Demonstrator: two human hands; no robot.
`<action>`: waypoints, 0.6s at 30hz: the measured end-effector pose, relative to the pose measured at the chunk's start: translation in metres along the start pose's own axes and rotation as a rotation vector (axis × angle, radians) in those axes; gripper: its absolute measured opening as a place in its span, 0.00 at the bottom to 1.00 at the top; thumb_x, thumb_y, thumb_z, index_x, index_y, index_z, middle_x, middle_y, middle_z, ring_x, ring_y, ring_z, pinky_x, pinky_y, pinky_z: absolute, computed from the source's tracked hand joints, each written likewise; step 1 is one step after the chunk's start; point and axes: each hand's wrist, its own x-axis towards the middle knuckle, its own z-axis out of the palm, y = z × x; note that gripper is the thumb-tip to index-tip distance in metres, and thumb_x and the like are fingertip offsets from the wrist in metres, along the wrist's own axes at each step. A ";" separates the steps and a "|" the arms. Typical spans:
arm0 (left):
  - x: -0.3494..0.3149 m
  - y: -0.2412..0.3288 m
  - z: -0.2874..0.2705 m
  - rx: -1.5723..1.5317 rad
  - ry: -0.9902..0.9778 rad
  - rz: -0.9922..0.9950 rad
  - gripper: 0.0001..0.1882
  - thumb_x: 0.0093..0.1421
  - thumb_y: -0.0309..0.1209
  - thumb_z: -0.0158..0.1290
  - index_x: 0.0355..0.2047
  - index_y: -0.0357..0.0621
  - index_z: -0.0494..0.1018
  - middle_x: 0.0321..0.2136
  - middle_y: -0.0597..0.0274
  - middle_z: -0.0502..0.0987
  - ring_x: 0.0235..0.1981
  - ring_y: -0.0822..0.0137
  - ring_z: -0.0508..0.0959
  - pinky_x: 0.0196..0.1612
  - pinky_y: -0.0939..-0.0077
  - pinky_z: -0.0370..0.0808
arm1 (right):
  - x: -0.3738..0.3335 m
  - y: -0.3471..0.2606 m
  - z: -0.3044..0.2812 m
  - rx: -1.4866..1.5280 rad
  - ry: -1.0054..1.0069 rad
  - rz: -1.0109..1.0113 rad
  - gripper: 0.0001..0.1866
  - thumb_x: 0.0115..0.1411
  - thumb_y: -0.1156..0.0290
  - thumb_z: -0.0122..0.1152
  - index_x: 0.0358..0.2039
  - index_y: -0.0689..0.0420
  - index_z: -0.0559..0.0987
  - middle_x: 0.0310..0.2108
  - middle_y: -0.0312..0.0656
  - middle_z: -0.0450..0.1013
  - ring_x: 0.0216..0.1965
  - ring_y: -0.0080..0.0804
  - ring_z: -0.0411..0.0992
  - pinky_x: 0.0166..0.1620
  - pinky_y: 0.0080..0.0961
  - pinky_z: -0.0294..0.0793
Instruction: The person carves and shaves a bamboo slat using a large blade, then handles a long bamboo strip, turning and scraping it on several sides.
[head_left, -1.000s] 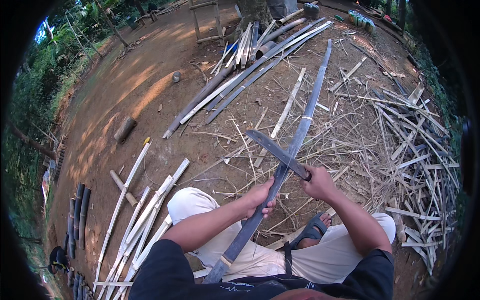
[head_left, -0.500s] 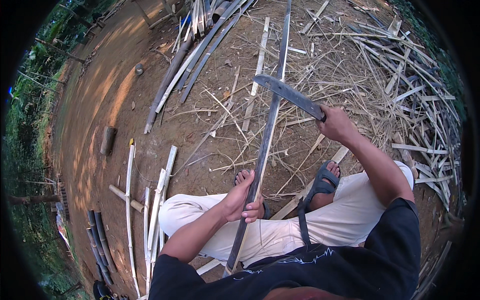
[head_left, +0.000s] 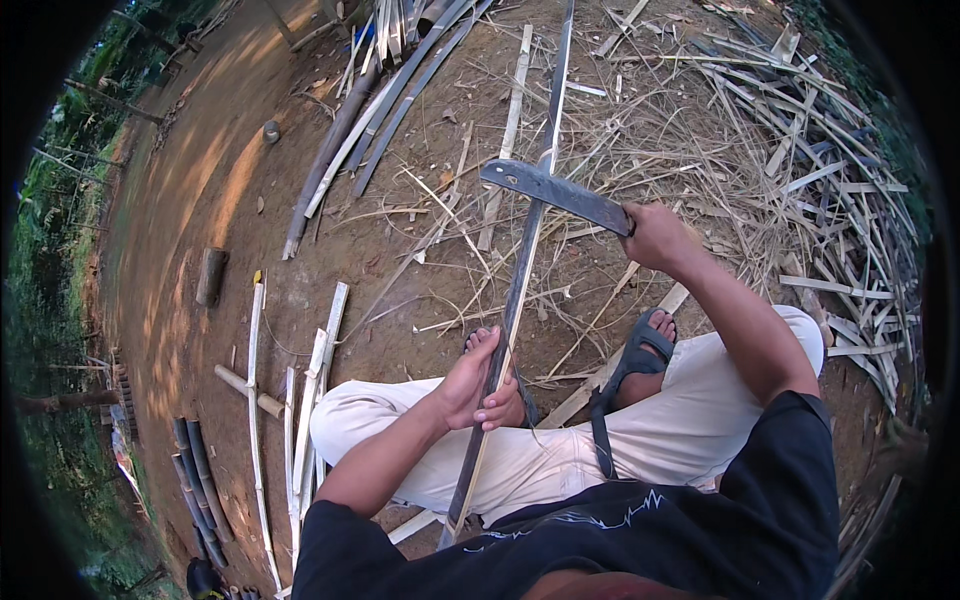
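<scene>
Bare earth strewn with bamboo offcuts fills the frame, with trees along the left edge. A long bamboo strip [head_left: 520, 290] is run from the lower centre to the top centre of the frame, over the seated person's lap. It is gripped at mid-frame by the left hand [head_left: 478, 385], whose fingers are wrapped closed around it. The right hand [head_left: 655, 235] is closed on the handle of a knife [head_left: 555, 190], held right of centre.

Compared with half a second earlier, the knife has been brought lower and more level, so that its blade is now laid across the strip in the upper centre. One second earlier, both hands were close together on the strip; they have since been drawn apart. From this it is judged that the blade is being set for a cut or a split along the strip.

A heap of splints [head_left: 840, 200] is piled at the right. Dark poles [head_left: 350, 130] are laid at the upper left, pale slats [head_left: 300, 400] at the lower left. A sandalled foot [head_left: 640, 350] is placed just beside the strip, below the blade, and is judged to be at risk if the blade slips.
</scene>
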 end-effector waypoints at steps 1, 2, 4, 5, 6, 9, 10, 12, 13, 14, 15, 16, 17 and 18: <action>-0.001 0.000 -0.001 0.010 0.002 0.025 0.30 0.69 0.63 0.25 0.46 0.52 0.64 0.09 0.65 0.60 0.03 0.71 0.63 0.08 0.73 0.69 | -0.004 -0.015 -0.003 -0.036 -0.060 -0.007 0.15 0.46 0.69 0.62 0.37 0.58 0.79 0.27 0.52 0.78 0.30 0.54 0.78 0.37 0.47 0.79; -0.002 0.000 -0.002 0.019 0.003 0.049 0.31 0.69 0.63 0.26 0.45 0.51 0.64 0.09 0.65 0.60 0.03 0.71 0.63 0.08 0.72 0.69 | -0.014 -0.030 -0.003 -0.039 -0.089 -0.089 0.16 0.45 0.69 0.62 0.37 0.58 0.78 0.27 0.52 0.78 0.30 0.54 0.78 0.37 0.46 0.79; -0.001 -0.004 -0.002 0.019 0.022 0.083 0.31 0.69 0.64 0.26 0.43 0.50 0.63 0.09 0.65 0.60 0.03 0.70 0.63 0.08 0.72 0.71 | -0.032 -0.051 -0.001 -0.048 -0.148 -0.259 0.18 0.44 0.69 0.64 0.38 0.58 0.77 0.27 0.50 0.78 0.30 0.53 0.78 0.35 0.45 0.79; 0.002 -0.007 -0.003 0.012 0.042 0.089 0.31 0.69 0.64 0.26 0.41 0.50 0.63 0.09 0.65 0.60 0.03 0.70 0.63 0.08 0.71 0.71 | -0.032 -0.048 0.004 -0.036 -0.122 -0.348 0.20 0.43 0.68 0.64 0.39 0.58 0.76 0.27 0.49 0.78 0.29 0.52 0.78 0.35 0.45 0.79; 0.001 -0.009 -0.005 0.006 0.068 0.095 0.31 0.69 0.64 0.26 0.39 0.49 0.63 0.09 0.65 0.60 0.03 0.70 0.63 0.08 0.71 0.72 | -0.031 -0.044 0.014 -0.019 -0.094 -0.438 0.21 0.42 0.68 0.65 0.40 0.58 0.76 0.27 0.49 0.78 0.29 0.51 0.78 0.35 0.44 0.79; 0.006 -0.006 -0.004 0.113 0.118 0.039 0.32 0.67 0.67 0.28 0.32 0.50 0.61 0.08 0.65 0.60 0.03 0.70 0.63 0.07 0.71 0.70 | -0.017 -0.021 0.011 -0.058 -0.056 -0.269 0.23 0.44 0.70 0.63 0.44 0.55 0.79 0.26 0.49 0.78 0.29 0.51 0.78 0.36 0.44 0.78; 0.004 -0.007 -0.005 0.109 0.114 0.035 0.32 0.67 0.66 0.28 0.32 0.51 0.61 0.08 0.65 0.60 0.03 0.70 0.62 0.07 0.71 0.70 | -0.002 -0.015 -0.001 -0.058 -0.050 -0.021 0.17 0.47 0.71 0.61 0.40 0.56 0.80 0.28 0.52 0.79 0.31 0.53 0.78 0.38 0.46 0.78; 0.004 -0.008 0.000 0.061 0.069 0.022 0.31 0.67 0.66 0.28 0.31 0.51 0.61 0.08 0.64 0.60 0.02 0.69 0.62 0.06 0.71 0.69 | 0.023 0.024 -0.017 0.069 -0.036 0.240 0.12 0.53 0.70 0.57 0.35 0.61 0.81 0.29 0.59 0.78 0.35 0.57 0.78 0.42 0.47 0.77; 0.003 -0.005 0.002 0.043 0.052 0.024 0.31 0.67 0.66 0.29 0.31 0.51 0.61 0.08 0.64 0.60 0.02 0.69 0.61 0.06 0.71 0.68 | 0.025 0.030 -0.019 -0.010 0.011 0.343 0.12 0.53 0.70 0.57 0.35 0.63 0.82 0.27 0.59 0.77 0.35 0.56 0.78 0.41 0.46 0.77; 0.004 -0.003 0.002 0.024 0.026 0.037 0.31 0.67 0.66 0.29 0.31 0.52 0.61 0.08 0.63 0.60 0.02 0.69 0.61 0.06 0.71 0.68 | 0.026 0.035 -0.019 0.042 -0.001 0.338 0.12 0.53 0.70 0.57 0.35 0.63 0.82 0.26 0.59 0.77 0.34 0.56 0.78 0.41 0.46 0.76; 0.004 -0.002 -0.002 0.006 0.007 0.050 0.31 0.67 0.66 0.29 0.31 0.52 0.61 0.08 0.63 0.60 0.02 0.69 0.61 0.05 0.72 0.67 | 0.021 0.028 -0.018 0.102 -0.017 0.332 0.12 0.53 0.69 0.58 0.35 0.63 0.81 0.26 0.59 0.77 0.34 0.56 0.78 0.41 0.46 0.76; 0.005 -0.002 -0.003 -0.020 -0.018 0.062 0.31 0.67 0.67 0.29 0.30 0.52 0.61 0.08 0.63 0.60 0.02 0.69 0.61 0.05 0.72 0.66 | 0.015 0.019 -0.019 0.153 -0.038 0.324 0.12 0.53 0.69 0.58 0.34 0.63 0.81 0.26 0.58 0.77 0.34 0.56 0.78 0.40 0.46 0.76; 0.005 0.000 -0.003 0.052 0.060 0.090 0.34 0.64 0.70 0.29 0.27 0.51 0.61 0.08 0.64 0.60 0.02 0.69 0.59 0.04 0.75 0.62 | 0.011 0.004 -0.017 0.194 -0.075 0.318 0.12 0.53 0.68 0.58 0.34 0.63 0.81 0.25 0.58 0.77 0.33 0.56 0.77 0.40 0.46 0.76; 0.009 0.004 -0.003 0.033 0.049 0.072 0.36 0.63 0.72 0.29 0.24 0.51 0.60 0.08 0.64 0.60 0.02 0.70 0.59 0.04 0.76 0.61 | 0.003 -0.008 -0.017 0.222 -0.122 0.318 0.12 0.53 0.68 0.59 0.33 0.63 0.81 0.25 0.57 0.77 0.32 0.56 0.77 0.39 0.46 0.75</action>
